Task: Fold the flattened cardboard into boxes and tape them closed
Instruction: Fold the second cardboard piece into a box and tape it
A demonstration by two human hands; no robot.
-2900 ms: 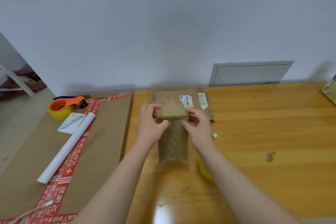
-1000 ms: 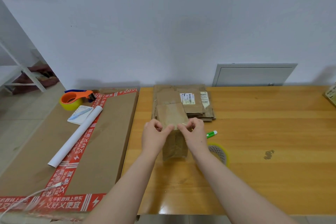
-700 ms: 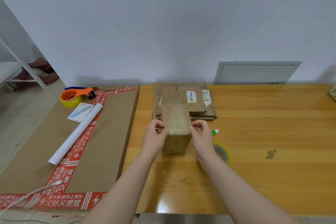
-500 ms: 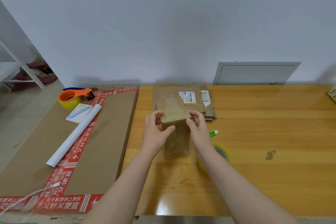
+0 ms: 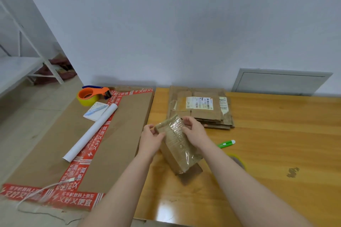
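A small brown cardboard box, wrapped in shiny clear tape, stands tilted on the wooden table, its top leaning left and away. My left hand grips the box's upper left edge. My right hand holds its upper right side, fingers curled over the top. Behind them lies a stack of flattened cardboard with a white shipping label. A yellow tape roll sits on the table, half hidden behind my right forearm.
A green and white marker lies right of the box. On the large flat carton to the left are an orange tape dispenser, a notepad with pen, a white paper tube and a cable.
The box has been turned and tipped from upright to leaning left, its taped face now toward me. Both hands shifted with it and keep hold of its upper end.
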